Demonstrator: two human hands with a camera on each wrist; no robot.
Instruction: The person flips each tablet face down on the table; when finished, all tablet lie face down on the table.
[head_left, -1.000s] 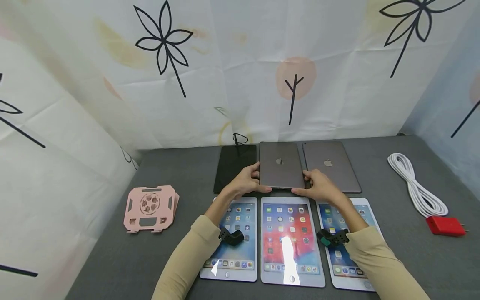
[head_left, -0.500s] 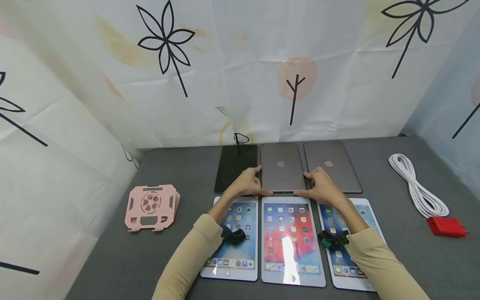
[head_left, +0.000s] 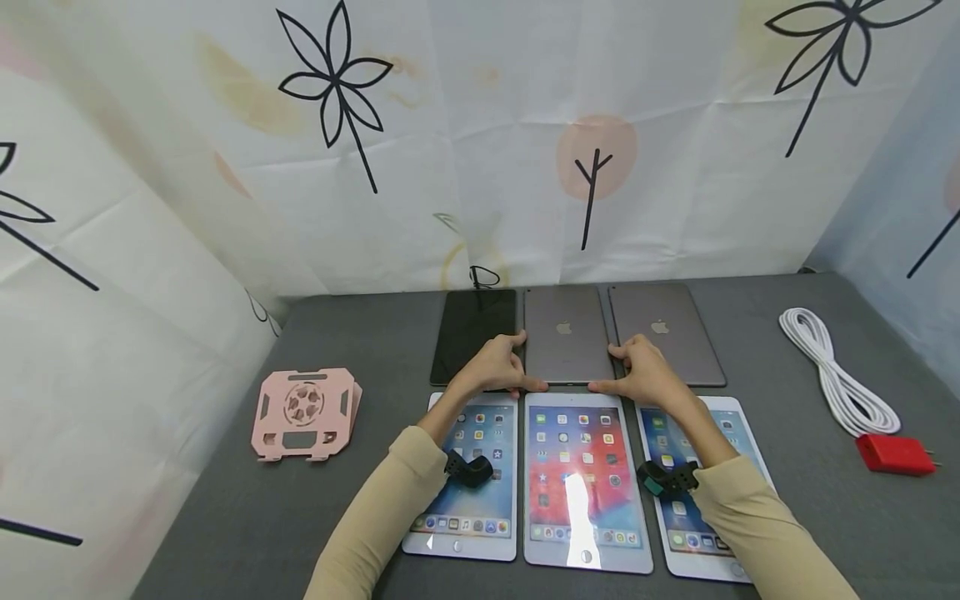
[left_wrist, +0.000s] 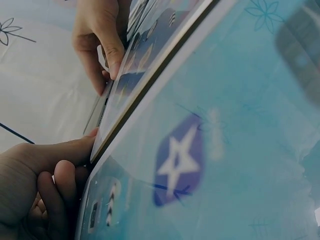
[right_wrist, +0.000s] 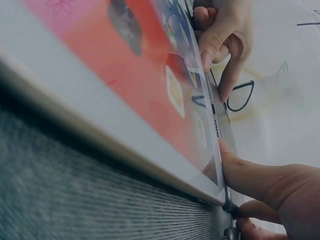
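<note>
A grey tablet (head_left: 564, 346) with an apple logo lies back side up in the middle of the far row. My left hand (head_left: 489, 367) holds its near left corner, thumb along the near edge and index finger at the side. At the near right corner my right hand (head_left: 642, 372) grips it the same way. The left wrist view has the left hand (left_wrist: 30, 175) low at the edge, other fingers curled under. In the right wrist view, the right thumb (right_wrist: 245, 170) presses the tablet's edge. Close in front lies a white tablet (head_left: 531, 500) with its screen lit.
A black-screened tablet (head_left: 472, 329) and another grey tablet (head_left: 671, 337) flank the held one. Two more lit white tablets (head_left: 510, 546) (head_left: 693, 567) lie in the near row. A pink folding stand (head_left: 303, 412) is left; a white cable (head_left: 828, 367) and red charger (head_left: 896, 454) are right.
The grey tablet has come down and slightly nearer, level with its neighbours, with both hands on its near corners. Over the last half second the hands hardly move.
</note>
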